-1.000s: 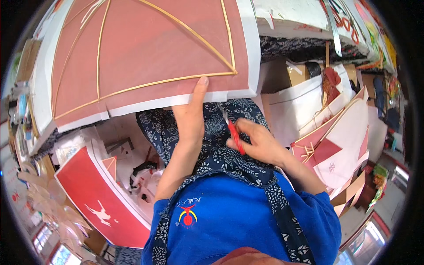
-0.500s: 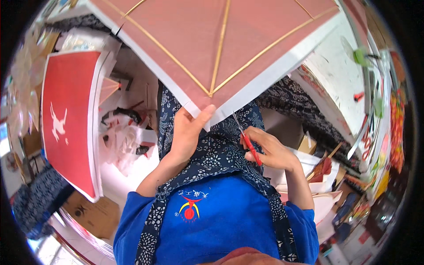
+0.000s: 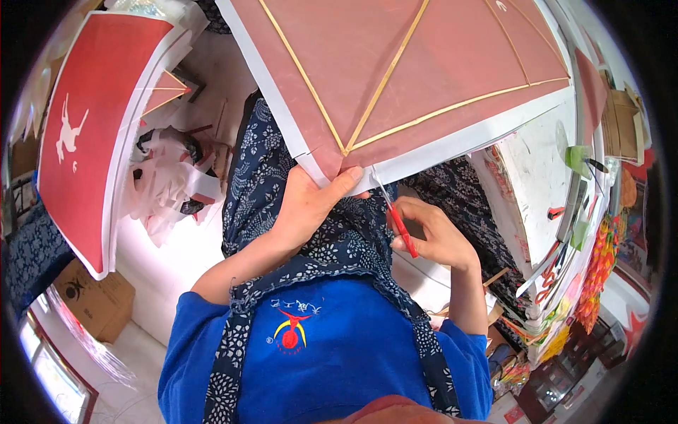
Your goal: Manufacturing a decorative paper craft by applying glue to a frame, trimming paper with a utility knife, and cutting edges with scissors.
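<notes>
A large red kite panel (image 3: 339,78) with a white border (image 3: 452,150) lies before me, its pointed corner toward my body. Thin bamboo strips (image 3: 387,81) meet near that corner. My left hand (image 3: 311,201) pinches the corner, thumb on top and the other fingers mostly underneath. Red-handled scissors (image 3: 400,225) are gripped in my right hand (image 3: 434,230), just right of the corner. Their blades reach the white border, close to my left thumb. A small slit shows in the border on the corner's left side.
A stack of red panels (image 3: 106,134) with white edges stands at the left, near crumpled pale scraps (image 3: 166,184). A cardboard box (image 3: 95,297) lies lower left. At the right, a white table (image 3: 526,191) carries a knife-like blade (image 3: 544,268) and other tools.
The kite panel has turned and shifted, its right side now lower. The scissor blades have come onto the border beside my left thumb. My view has swung somewhat.
</notes>
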`<state>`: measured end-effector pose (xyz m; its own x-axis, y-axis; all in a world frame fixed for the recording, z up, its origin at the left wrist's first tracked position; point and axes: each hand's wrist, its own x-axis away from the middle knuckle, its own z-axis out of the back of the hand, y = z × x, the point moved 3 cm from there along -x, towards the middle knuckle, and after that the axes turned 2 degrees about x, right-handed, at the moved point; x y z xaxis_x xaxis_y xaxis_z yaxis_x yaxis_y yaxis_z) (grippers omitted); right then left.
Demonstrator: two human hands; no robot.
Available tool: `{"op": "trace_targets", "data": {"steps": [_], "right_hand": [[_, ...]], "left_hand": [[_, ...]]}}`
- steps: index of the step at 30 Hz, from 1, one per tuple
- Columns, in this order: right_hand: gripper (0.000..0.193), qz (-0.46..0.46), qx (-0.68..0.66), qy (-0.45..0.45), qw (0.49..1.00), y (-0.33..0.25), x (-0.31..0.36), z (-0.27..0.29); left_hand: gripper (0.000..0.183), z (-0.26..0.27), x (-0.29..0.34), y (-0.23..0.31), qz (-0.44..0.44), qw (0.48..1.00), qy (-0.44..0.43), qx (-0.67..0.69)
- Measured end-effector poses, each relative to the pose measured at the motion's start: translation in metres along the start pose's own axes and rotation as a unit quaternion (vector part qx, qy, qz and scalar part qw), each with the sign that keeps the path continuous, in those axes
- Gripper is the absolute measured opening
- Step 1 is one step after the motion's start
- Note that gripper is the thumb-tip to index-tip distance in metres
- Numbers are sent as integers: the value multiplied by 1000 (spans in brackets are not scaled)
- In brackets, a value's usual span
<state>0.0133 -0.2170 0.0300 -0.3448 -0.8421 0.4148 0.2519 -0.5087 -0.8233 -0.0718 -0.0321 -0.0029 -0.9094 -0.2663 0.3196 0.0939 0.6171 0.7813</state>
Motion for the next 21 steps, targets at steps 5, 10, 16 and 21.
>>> {"op": "trace_targets", "data": {"steps": [5,10,16,21], "right_hand": [[40,36,-29,3,999,1,-2,3],[38,-11,-53,-40,998,7,-1,4],[37,22,-73,-54,996,5,-3,2],[37,61,-73,-43,995,1,-15,0]], "left_hand": [[26,2,1,1,7,1000,-13,-1],[33,4,1,0,7,1000,-18,-11],[24,5,4,-3,10,1000,-20,-8],[23,6,4,-1,25,999,-34,-29]]}}
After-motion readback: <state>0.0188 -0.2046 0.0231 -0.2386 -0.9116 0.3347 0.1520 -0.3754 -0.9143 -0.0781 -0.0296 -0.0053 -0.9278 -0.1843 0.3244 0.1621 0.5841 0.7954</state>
